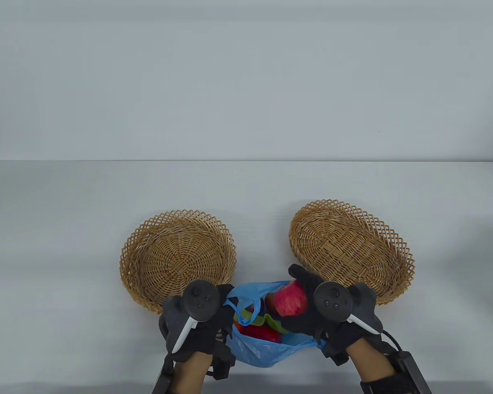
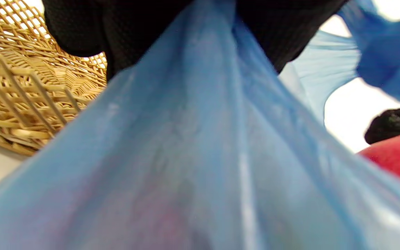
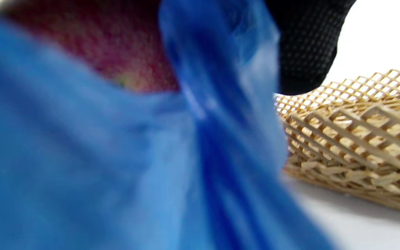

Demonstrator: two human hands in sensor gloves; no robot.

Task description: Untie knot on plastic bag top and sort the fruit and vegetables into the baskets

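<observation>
1. At bottom centre of the table view, a blue plastic bag (image 1: 263, 349) lay open between two empty wicker baskets (image 1: 176, 258).
2. The left hand (image 1: 197, 324) pinched the bag's edge, seemingly to hold the mouth wide.
3. The right hand (image 1: 312, 312) curled its fingers around a red apple (image 1: 289, 301), apparently lifting it out.

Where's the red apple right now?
In the table view the red apple sits at the open mouth of the blue bag, gripped by the right hand, just below the right basket.
</observation>
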